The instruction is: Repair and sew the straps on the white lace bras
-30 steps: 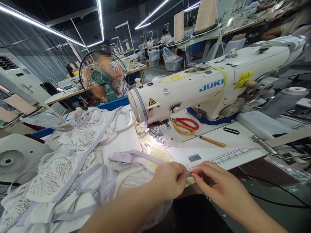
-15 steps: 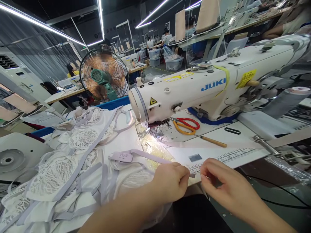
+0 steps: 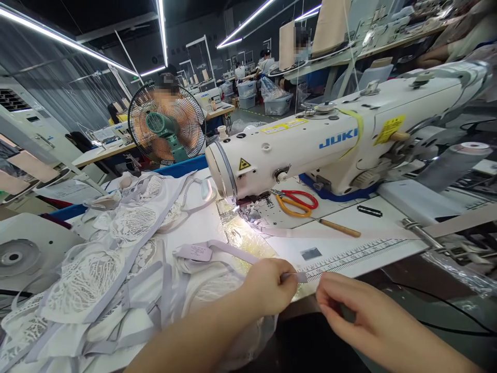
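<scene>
My left hand (image 3: 269, 285) is closed around a grey elastic band (image 3: 236, 252), and the band's short end pokes out past my fingertips over the printed ruler scale (image 3: 357, 254). That band runs back to a white bra (image 3: 213, 285) with a pale tag (image 3: 196, 252) on it. Just right of the band's end, my right hand (image 3: 349, 305) has thumb and fingertips pinched together; whatever they hold, if anything, is too small to make out. Farther back stands the sewing machine (image 3: 295, 150), its lit needle area (image 3: 235, 207) beyond my left hand.
A heap of white lace bras (image 3: 97, 269) covers the table's left side. Scissors with red and orange handles (image 3: 297, 202), a wooden-handled tool (image 3: 339, 228) and a black razor blade (image 3: 369, 211) lie by the machine. A fan (image 3: 166, 124) stands behind.
My left hand has shifted slightly left, and more of the band's end shows beyond its fingers. My right hand has dropped a little, still pinched.
</scene>
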A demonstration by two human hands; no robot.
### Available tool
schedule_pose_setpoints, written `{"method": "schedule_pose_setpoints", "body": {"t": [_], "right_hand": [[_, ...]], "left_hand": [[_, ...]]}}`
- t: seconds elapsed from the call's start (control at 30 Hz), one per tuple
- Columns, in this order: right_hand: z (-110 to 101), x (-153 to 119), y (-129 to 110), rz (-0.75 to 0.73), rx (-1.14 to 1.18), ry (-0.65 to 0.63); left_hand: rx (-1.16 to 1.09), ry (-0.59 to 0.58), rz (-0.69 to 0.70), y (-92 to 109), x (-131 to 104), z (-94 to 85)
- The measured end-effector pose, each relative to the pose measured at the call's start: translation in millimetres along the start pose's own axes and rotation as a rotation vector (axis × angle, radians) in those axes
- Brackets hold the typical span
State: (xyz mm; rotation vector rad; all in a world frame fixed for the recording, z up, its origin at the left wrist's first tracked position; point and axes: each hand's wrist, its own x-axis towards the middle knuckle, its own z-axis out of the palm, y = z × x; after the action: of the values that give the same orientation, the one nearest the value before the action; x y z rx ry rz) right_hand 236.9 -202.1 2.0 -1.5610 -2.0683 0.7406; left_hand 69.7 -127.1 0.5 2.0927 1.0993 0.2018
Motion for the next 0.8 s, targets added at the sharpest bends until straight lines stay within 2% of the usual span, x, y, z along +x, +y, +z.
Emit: {"method": "schedule_pose_setpoints", "body": {"t": [0.17,0.27,0.47,0.57,0.67,0.8], "right_hand": [[11,12,-1,0.069,0.016,0.14],[15,16,0,0.098,0.01,0.16],[25,20,1,0.131,-0.139,0.267],[27,22,-1,0.114,-0.15,0.334],[20,15,-2,0.087,0.014,0.25],[11,-19,5,-0.026,0.183,-0.029]], "left_hand": [[-0.016,0.014,0.017,0,0,0.4],[0.02,0.015,0.032,0,-1,0.4],[0.073,0.015,0.132,1,-3,1.4],[0.063,0.017,0.124,0,-2,1.1],[0.041,0.023,0.08,0,0,-0.5],[0.034,0.028,0.045,-2,-1,-1.3]]}}
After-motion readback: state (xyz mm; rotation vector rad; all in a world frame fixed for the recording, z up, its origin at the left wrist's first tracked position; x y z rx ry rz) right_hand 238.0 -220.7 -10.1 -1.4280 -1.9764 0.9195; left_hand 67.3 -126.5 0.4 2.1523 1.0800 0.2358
